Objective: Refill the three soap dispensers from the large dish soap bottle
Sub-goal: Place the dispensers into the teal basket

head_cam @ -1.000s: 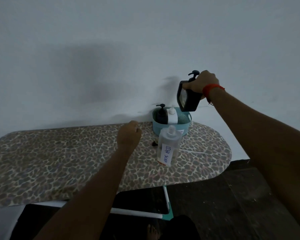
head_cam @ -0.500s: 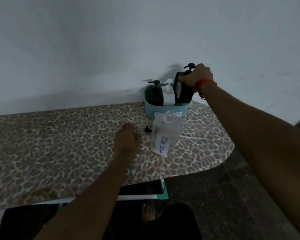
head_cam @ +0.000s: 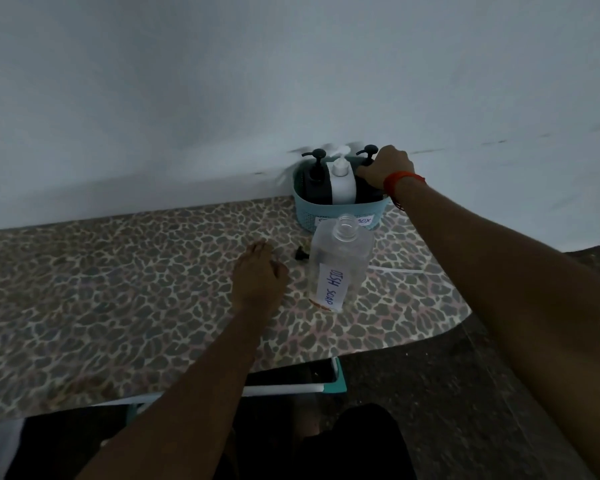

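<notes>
Starting nearest the camera, the white frame bar (head_cam: pixel 284 389) is showing under the table (head_cam: pixel 118 289), whose leopard-print cover is filling the left of the view. On that cover the left hand (head_cam: pixel 258 275) is lying palm down, fingers relaxed and loosely spread, holding nothing. A second ago it was bunched into a fist just above the surface, so it is opening out and settling.

Just right of it, the dish soap bottle (head_cam: pixel 340 265) is standing upright with its handwritten label facing us and its neck uncapped. It is keeping the same spot on the table as before. A small dark cap (head_cam: pixel 301 253) is lying between the bottle and the left fingertips, close to the bottle's left side.

Behind the bottle, the teal basket (head_cam: pixel 303 213) is sitting against the wall (head_cam: pixel 291 81). Inside it, the left-side dark dispenser (head_cam: pixel 314 180) and the white dispenser (head_cam: pixel 343 183) are standing side by side.

And the big change: the right-side dark dispenser (head_cam: pixel 366 195), which was tilted in mid-air above the basket a second ago and going in half a second ago, is now standing upright in the basket's right end, beside the white one. The right hand (head_cam: pixel 385 168), wearing a red wristband (head_cam: pixel 400 178), is still gripping it, fingers curled round its top just beneath the pump.
</notes>
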### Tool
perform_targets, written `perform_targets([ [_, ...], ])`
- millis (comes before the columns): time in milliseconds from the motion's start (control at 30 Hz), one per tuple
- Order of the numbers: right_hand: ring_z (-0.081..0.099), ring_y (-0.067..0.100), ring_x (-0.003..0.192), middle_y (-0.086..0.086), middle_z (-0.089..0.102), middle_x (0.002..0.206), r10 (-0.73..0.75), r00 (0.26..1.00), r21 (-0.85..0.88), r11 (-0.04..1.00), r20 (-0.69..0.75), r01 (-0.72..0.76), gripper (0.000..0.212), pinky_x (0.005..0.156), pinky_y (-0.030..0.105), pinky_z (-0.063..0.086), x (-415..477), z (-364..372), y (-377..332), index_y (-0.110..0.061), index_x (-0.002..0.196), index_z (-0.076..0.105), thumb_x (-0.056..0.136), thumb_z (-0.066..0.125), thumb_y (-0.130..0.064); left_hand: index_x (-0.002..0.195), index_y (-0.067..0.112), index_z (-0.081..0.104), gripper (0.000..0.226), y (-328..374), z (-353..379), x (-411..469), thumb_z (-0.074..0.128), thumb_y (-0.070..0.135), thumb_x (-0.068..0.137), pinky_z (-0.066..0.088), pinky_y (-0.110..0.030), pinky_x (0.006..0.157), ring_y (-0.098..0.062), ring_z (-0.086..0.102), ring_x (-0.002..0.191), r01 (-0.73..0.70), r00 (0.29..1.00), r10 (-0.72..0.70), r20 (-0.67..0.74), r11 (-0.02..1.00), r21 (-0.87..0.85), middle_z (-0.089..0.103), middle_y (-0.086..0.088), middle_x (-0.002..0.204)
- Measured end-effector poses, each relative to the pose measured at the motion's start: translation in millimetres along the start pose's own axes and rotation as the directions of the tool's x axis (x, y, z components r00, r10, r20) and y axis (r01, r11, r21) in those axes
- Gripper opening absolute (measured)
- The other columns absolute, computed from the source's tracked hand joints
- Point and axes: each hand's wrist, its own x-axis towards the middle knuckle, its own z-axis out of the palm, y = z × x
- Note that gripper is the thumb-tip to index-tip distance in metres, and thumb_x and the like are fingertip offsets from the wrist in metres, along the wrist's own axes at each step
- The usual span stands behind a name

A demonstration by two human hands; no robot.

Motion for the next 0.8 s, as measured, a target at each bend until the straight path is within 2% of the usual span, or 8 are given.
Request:
perform_targets([
  [100, 0.057, 0.027, 0.080, 0.007, 0.059, 0.080, -0.004, 0.999, 0.017, 1.000, 0.040, 0.004, 0.033, 0.059, 0.028, 0.042, -4, -8, 0, -0.013, 0.072, 0.047, 0.084, 0.069, -0.035, 0.140, 0.007, 0.056, 0.045, 4, -3, 0, 0.055, 0.025, 0.099, 0.035, -0.042, 0.117, -0.027, 0.051, 0.135, 0.054, 0.999, -0.054, -0.007, 0.998, -0.045, 0.057, -0.012, 0.144],
  [167, 0.057, 0.027, 0.082, 0.005, 0.057, 0.077, -0.028, 0.999, 0.036, 0.999, 0.039, 0.026, 0.031, 0.055, 0.025, 0.040, -8, -16, 6, -0.011, 0.075, 0.051, 0.079, 0.073, -0.033, 0.130, 0.014, 0.063, 0.038, 10, -12, 11, 0.057, 0.031, 0.097, 0.048, -0.040, 0.104, -0.025, 0.066, 0.110, 0.144, 0.989, -0.145, -0.006, 0.986, -0.077, 0.069, -0.009, 0.126],
  [233, 0.057, 0.032, 0.110, 0.012, 0.065, 0.110, -0.046, 0.998, 0.057, 0.997, 0.041, 0.044, 0.047, 0.078, 0.030, 0.049, -10, -18, 21, -0.007, 0.115, 0.060, 0.078, 0.075, -0.031, 0.131, 0.015, 0.061, 0.041, 15, -22, 34, 0.061, 0.035, 0.095, 0.049, -0.034, 0.096, -0.022, 0.067, 0.099, 0.183, 0.983, -0.180, 0.031, 0.975, -0.125, 0.071, -0.008, 0.121],
  [333, 0.042, 0.036, 0.137, 0.016, 0.045, 0.150, -0.026, 0.991, 0.208, 0.978, 0.131, -0.001, 0.095, 0.108, 0.042, 0.041, -25, -6, 48, -0.013, 0.155, 0.025, 0.077, 0.080, -0.017, 0.149, 0.007, 0.043, 0.071, 26, -33, 72, 0.074, 0.031, 0.090, 0.042, -0.041, 0.110, -0.030, 0.054, 0.132, 0.162, 0.979, -0.116, 0.168, 0.943, -0.292, 0.052, -0.015, 0.148],
  [467, 0.049, 0.028, 0.129, 0.016, 0.046, 0.148, -0.026, 0.978, 0.459, 0.885, 0.209, -0.074, 0.095, 0.106, 0.047, 0.047, -43, 26, 73, -0.007, 0.151, 0.028, 0.074, 0.084, -0.002, 0.155, 0.001, 0.027, 0.098, 47, -28, 99, 0.084, 0.030, 0.081, 0.039, -0.037, 0.112, -0.031, 0.040, 0.144, 0.213, 0.947, -0.064, 0.315, 0.859, -0.466, 0.036, -0.017, 0.159],
  [633, 0.055, 0.019, 0.121, 0.004, 0.053, 0.138, -0.069, 0.994, 0.611, 0.791, 0.086, 0.002, 0.094, 0.099, 0.043, 0.054, -48, 52, 80, -0.013, 0.148, 0.036, 0.071, 0.089, -0.007, 0.140, 0.003, 0.051, 0.079, 67, -12, 102, 0.091, 0.013, 0.072, 0.050, -0.026, 0.096, -0.026, 0.058, 0.126, 0.127, 0.965, 0.035, 0.259, 0.804, -0.581, 0.061, -0.014, 0.138],
  [700, 0.056, 0.011, 0.115, -0.001, 0.055, 0.133, -0.111, 0.991, 0.623, 0.781, 0.071, 0.042, 0.092, 0.096, 0.035, 0.054, -44, 54, 83, -0.015, 0.146, 0.038, 0.070, 0.089, -0.005, 0.135, 0.000, 0.056, 0.070, 74, -10, 95, 0.086, 0.023, 0.076, 0.046, -0.021, 0.087, -0.028, 0.061, 0.121, 0.118, 0.976, 0.018, 0.219, 0.796, -0.593, 0.064, -0.017, 0.131],
  [800, 0.053, 0.017, 0.122, 0.003, 0.055, 0.139, -0.140, 0.986, 0.634, 0.772, 0.085, 0.055, 0.094, 0.093, 0.029, 0.055, -38, 53, 87, -0.014, 0.148, 0.039, 0.069, 0.088, -0.001, 0.128, -0.004, 0.059, 0.098, 83, -13, 82, 0.058, 0.061, 0.055, 0.048, -0.029, 0.091, -0.027, 0.061, 0.112, 0.082, 0.985, 0.033, 0.169, 0.771, -0.631, 0.065, -0.019, 0.124],
])
